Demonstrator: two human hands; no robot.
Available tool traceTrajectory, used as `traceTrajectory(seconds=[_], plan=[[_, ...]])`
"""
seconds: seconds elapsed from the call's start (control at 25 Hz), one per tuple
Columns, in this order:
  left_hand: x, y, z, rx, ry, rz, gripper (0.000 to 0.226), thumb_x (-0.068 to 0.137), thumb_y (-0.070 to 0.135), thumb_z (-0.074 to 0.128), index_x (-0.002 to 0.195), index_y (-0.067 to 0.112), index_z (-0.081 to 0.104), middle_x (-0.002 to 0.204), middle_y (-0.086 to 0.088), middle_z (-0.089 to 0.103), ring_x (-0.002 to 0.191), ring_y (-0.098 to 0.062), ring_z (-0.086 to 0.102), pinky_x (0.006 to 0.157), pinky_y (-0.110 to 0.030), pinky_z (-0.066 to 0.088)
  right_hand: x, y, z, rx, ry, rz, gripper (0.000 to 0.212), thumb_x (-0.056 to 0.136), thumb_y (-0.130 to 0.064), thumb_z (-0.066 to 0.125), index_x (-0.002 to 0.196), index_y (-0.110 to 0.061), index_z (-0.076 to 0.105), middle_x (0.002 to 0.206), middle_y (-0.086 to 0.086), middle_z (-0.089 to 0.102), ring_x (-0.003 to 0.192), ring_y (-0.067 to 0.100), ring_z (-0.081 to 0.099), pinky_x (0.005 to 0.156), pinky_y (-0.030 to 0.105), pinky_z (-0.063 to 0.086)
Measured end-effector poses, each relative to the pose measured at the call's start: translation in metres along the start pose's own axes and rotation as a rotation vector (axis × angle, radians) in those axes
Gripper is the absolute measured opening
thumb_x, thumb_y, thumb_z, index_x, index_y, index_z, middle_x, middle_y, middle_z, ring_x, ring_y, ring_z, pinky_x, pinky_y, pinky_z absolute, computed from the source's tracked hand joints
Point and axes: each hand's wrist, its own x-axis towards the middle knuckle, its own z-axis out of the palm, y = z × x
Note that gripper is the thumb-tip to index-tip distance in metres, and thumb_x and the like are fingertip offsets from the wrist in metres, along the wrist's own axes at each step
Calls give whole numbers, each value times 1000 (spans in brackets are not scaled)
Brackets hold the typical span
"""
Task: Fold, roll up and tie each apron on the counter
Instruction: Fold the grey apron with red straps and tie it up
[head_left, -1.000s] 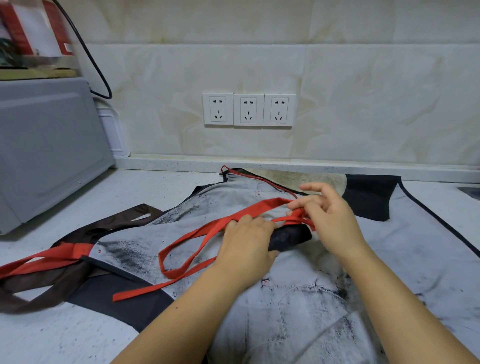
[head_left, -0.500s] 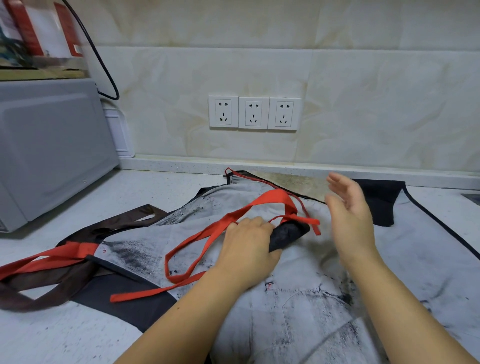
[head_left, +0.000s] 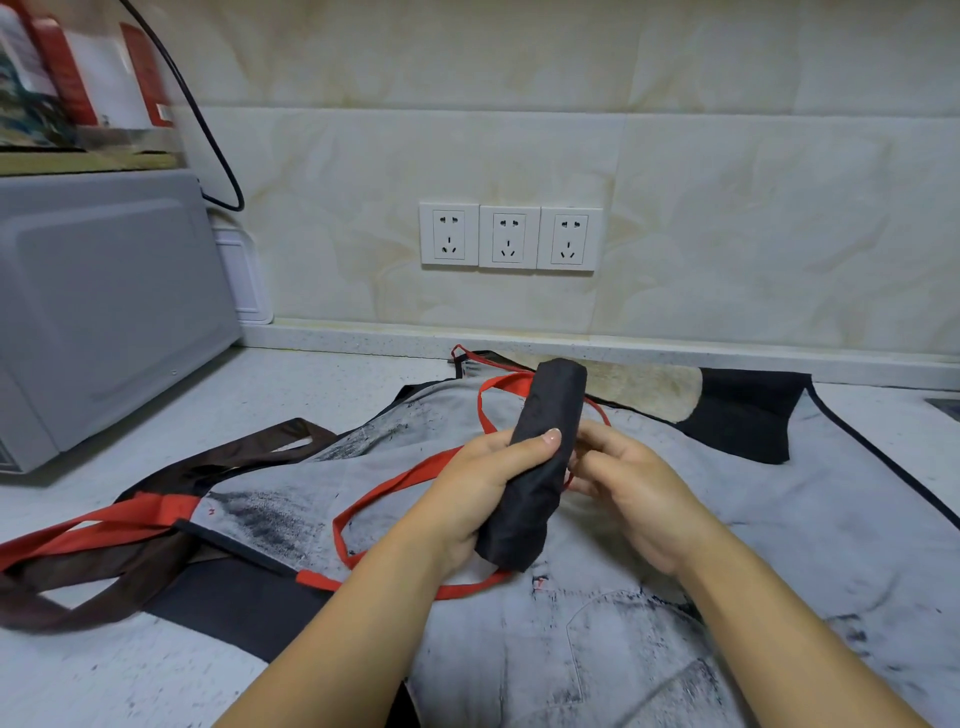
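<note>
A black apron rolled into a tight cylinder (head_left: 545, 447) is lifted above the counter, its far end pointing at the wall. My left hand (head_left: 483, 483) grips the roll around its middle, thumb on top. My right hand (head_left: 623, 483) sits against the roll's right side with curled fingers on the red strap (head_left: 395, 483), which loops loosely down to the left. Beneath lies a grey, black-smudged apron (head_left: 649, 597) spread flat. A brown apron with red straps (head_left: 93, 551) lies crumpled at the left.
A grey microwave (head_left: 104, 312) stands at the left on the white counter (head_left: 291, 395). Three wall sockets (head_left: 511, 236) sit on the tiled wall behind. A black cable (head_left: 208, 135) hangs near the microwave.
My left hand has lifted the black roll off the grey apron and turned it end-on to the wall. My right hand, open in the air before, has come in against the roll and strap.
</note>
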Motion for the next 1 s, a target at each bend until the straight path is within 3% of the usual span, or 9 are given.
traceTrajectory(seconds=[0.2, 0.28, 0.36, 0.44, 0.56, 0.64, 0.76, 0.88, 1.0], plan=[[4, 2, -6, -97, 60, -24, 38, 80, 38, 73, 100, 5, 70, 88, -13, 69, 71, -21, 64, 69, -29, 52, -2, 0, 5, -23, 70, 11, 19, 97, -11, 52, 99, -14, 70, 74, 4, 60, 70, 17, 61, 75, 26, 52], [4, 3, -7, -91, 132, -25, 33, 85, 35, 69, 99, 6, 71, 77, -7, 67, 61, -16, 61, 56, -22, 48, -2, -5, 1, -247, 175, -14, 23, 99, -23, 50, 91, -22, 71, 59, -7, 47, 57, 14, 48, 65, 28, 42], [4, 3, -6, -91, 180, -3, 20, 90, 30, 64, 81, 14, 73, 65, -1, 63, 55, -13, 56, 51, -22, 43, -3, -11, -5, -376, 256, -30, 27, 99, -30, 48, 86, -26, 71, 47, -17, 44, 53, 7, 38, 60, 25, 31], [6, 2, -4, -98, 208, 27, 28, 91, 25, 63, 65, 20, 68, 60, 1, 60, 55, -15, 54, 54, -25, 40, -6, -16, -9, -406, 272, -46, 27, 98, -31, 49, 81, -26, 69, 54, -19, 53, 57, 6, 40, 59, 24, 29], [10, -2, -7, -91, 248, -15, 19, 90, 28, 64, 76, 15, 64, 61, -3, 60, 57, -18, 55, 56, -27, 41, -7, -15, -2, -528, 161, -97, 26, 98, -26, 51, 78, -30, 67, 90, -4, 64, 72, 2, 50, 66, 13, 36], [11, -4, -10, -115, 232, -120, 19, 88, 29, 64, 85, 10, 65, 66, -5, 60, 57, -18, 55, 57, -28, 42, -5, -13, 2, -568, 117, -123, 26, 98, -23, 50, 80, -31, 67, 96, -1, 61, 72, -3, 48, 64, 5, 34], [12, -3, -11, -204, 213, -185, 19, 82, 27, 67, 85, 8, 64, 65, -7, 59, 56, -19, 54, 58, -28, 43, -1, -6, 0, -600, 150, -120, 25, 98, -24, 49, 83, -34, 66, 91, -4, 51, 73, -2, 45, 67, 7, 33], [17, 0, -17, -357, 270, -76, 25, 73, 22, 71, 93, 10, 61, 73, -7, 64, 67, -23, 61, 75, -37, 54, 0, 5, 0, -787, 359, -173, 18, 97, -25, 51, 101, -34, 66, 99, -9, 44, 100, 5, 36, 85, 16, 29], [21, 3, -29, -447, 405, 62, 19, 85, 16, 68, 104, 15, 64, 91, -4, 72, 85, -19, 69, 87, -39, 56, -4, 2, 6, -711, 448, -115, 14, 94, -25, 51, 88, -23, 64, 99, -7, 58, 92, 10, 51, 74, 23, 39]])
